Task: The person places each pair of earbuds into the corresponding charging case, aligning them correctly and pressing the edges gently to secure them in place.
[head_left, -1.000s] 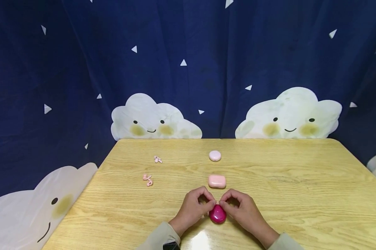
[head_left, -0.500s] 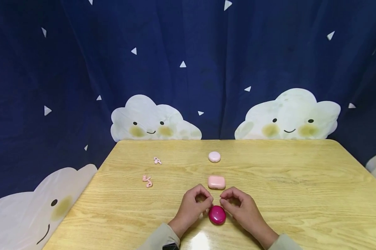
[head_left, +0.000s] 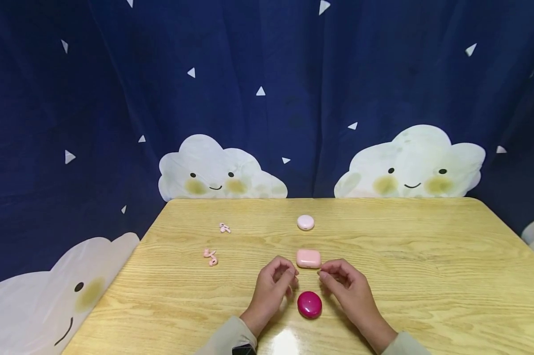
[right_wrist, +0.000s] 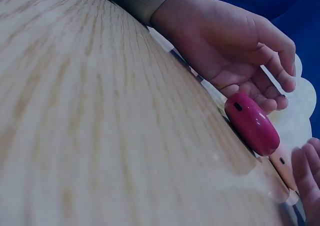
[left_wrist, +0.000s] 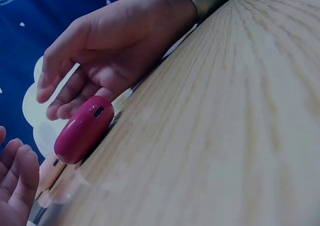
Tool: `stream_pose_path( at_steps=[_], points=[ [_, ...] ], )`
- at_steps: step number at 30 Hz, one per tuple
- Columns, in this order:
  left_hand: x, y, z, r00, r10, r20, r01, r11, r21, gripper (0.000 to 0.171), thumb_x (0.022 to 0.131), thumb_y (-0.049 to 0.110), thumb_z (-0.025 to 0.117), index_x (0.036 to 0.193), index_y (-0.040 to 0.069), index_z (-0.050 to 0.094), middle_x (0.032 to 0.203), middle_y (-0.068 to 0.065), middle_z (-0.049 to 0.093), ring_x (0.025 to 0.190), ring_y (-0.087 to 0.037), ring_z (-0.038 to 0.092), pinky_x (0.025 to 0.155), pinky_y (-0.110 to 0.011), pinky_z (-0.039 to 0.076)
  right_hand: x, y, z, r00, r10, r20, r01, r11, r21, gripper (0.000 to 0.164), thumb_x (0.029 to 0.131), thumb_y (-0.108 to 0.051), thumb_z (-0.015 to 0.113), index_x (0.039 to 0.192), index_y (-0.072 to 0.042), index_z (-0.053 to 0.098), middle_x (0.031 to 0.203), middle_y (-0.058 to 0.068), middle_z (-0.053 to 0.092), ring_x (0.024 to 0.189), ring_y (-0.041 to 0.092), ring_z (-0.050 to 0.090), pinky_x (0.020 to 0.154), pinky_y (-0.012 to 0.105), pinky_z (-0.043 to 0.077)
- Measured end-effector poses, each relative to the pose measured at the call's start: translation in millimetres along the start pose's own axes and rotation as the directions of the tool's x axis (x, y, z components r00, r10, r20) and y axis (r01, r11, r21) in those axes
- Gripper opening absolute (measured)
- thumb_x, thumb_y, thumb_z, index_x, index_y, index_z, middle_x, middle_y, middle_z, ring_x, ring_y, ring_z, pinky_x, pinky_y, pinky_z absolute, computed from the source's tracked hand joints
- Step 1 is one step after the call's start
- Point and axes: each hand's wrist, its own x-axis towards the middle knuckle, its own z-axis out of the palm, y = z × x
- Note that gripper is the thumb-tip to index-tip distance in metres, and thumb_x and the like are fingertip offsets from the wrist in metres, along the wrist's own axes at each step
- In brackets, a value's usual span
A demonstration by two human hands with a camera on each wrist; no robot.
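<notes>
Currently, the left hand [head_left: 268,296] and the right hand [head_left: 353,293] are flanking the magenta case [head_left: 309,304], which is lying on the desk [head_left: 426,296] near the person. The fingers of both hands are curling loosely and grasping nothing. Directly beyond, the pink case [head_left: 308,259] is sitting near both sets of fingertips; the right ones are hovering just beside its near corner, and the views are not confirming contact.

Observe the following likely hazards:

1. Displacement. The fingertips are standing so near the pink case that an uneven inward movement would probably be nudging or turning it.
2. Slippage. Both nearby cases are showing glossy, rounded surfaces; a light or off-centre pinch would likely be sliding off, sending a case skidding.
3. Obstruction. The magenta case is occupying the space between the hands, so a low wrist or trailing little finger could be knocking it while the fingers are working farther forward.
4. Scattering. The pink earbuds [head_left: 210,254] and the pale earbuds [head_left: 224,228] are lying loose, well to the left; a careless left-hand sweep could be rolling them away or mixing the pairs.
</notes>
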Motion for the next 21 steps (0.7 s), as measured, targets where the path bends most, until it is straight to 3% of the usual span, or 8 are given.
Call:
stream_pose_path(
  at_steps=[7,14,21],
  points=[
    [-4.3,17.1,3.0,0.999,0.002,-0.047,-0.002,1.000,0.011,0.017,0.090,0.003,0.046,0.102,-0.006,0.054,0.100,-0.027,0.056,0.092,-0.042,0.055,0.063,-0.048,0.051,3.2,0.5,-0.9,0.998,-0.052,-0.027,0.054,0.995,0.081,0.023,0.086,-0.009,0.059,0.105,0.005,0.055,0.105,0.026,0.057,0.093,0.032,0.059,0.076,0.036,0.051],
    [-3.9,15.1,3.5,0.998,-0.009,-0.056,0.009,1.000,0.011,0.021,0.089,0.005,0.048,0.108,-0.003,0.054,0.104,-0.027,0.055,0.094,-0.042,0.053,0.061,-0.050,0.051,4.0,0.3,-1.1,0.999,-0.035,-0.018,0.036,0.995,0.089,0.028,0.087,-0.004,0.057,0.113,0.005,0.050,0.112,0.027,0.051,0.099,0.032,0.055,0.066,0.038,0.053],
    [-4.5,15.1,3.2,0.998,-0.043,-0.053,0.044,0.999,0.026,0.026,0.092,0.011,0.048,0.114,0.000,0.053,0.109,-0.024,0.055,0.091,-0.042,0.053,0.061,-0.050,0.051,2.7,0.9,-1.6,1.000,0.003,0.007,-0.003,0.999,0.041,0.035,0.088,-0.011,0.058,0.118,0.001,0.048,0.118,0.022,0.049,0.106,0.031,0.050,0.058,0.039,0.053]
  ],
)
